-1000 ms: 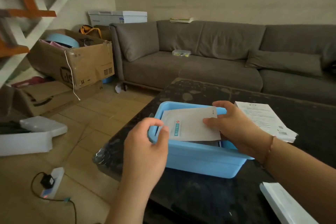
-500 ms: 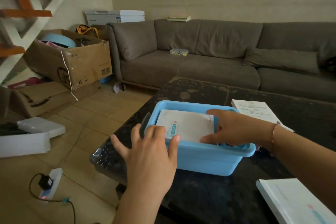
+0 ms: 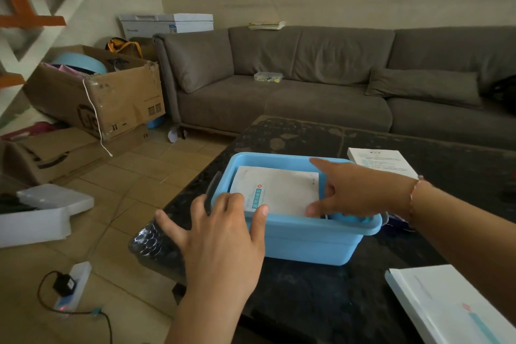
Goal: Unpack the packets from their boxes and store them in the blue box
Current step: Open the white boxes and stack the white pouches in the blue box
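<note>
Dark table: packet going into blue box.
Left hand spread, right hand flat-fingered beside it; press corners down evenly.

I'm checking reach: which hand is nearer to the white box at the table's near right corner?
Right. The right hand is over the blue box, its forearm running just above the white box. The left hand is at the blue box's left end, farther away.

A home living room: grey sofa, tiled floor, cardboard boxes beside stairs.
</note>
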`<action>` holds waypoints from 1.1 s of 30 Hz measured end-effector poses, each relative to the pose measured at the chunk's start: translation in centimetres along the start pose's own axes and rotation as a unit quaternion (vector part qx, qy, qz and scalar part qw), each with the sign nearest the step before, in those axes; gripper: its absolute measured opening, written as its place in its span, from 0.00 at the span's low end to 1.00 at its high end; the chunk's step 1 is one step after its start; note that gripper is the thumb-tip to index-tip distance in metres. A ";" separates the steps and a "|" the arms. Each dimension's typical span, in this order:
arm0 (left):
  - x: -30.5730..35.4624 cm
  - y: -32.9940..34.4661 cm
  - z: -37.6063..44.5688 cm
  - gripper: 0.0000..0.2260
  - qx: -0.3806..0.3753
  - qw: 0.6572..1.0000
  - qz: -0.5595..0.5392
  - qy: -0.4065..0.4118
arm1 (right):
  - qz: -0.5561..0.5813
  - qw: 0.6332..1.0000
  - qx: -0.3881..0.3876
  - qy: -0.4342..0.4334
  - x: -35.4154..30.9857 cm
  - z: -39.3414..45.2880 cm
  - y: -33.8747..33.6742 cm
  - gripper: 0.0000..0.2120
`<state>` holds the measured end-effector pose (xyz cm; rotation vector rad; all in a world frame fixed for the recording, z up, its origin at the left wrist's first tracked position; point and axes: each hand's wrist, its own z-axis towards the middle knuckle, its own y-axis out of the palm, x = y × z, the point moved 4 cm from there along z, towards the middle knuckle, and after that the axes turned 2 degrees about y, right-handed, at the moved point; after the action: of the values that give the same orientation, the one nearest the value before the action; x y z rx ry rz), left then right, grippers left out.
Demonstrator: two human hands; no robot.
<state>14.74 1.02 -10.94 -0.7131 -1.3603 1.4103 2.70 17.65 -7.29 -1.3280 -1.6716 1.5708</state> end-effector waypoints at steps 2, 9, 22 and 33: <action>0.0 -0.1 -0.2 0.29 0.011 1.000 -0.009 0.007 | 0.015 0.998 0.063 0.003 0.4 -1.2 -1.1 0.44; 0.2 -0.2 -0.5 0.22 0.167 0.976 -0.097 0.097 | 0.144 0.912 0.381 -0.054 7.3 -13.2 1.4 0.16; 10.3 6.3 -6.3 0.08 -0.157 0.851 -0.153 0.478 | -0.155 0.935 0.279 -0.155 11.3 -18.5 11.6 0.11; 13.6 8.9 -7.5 0.15 -0.183 0.800 -0.184 0.541 | -0.068 0.917 0.378 -0.103 12.7 -18.6 12.9 0.15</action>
<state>14.97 17.51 -17.88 -1.1776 -0.7369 0.2437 17.52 35.70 -18.57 -0.6447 -1.0250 2.0208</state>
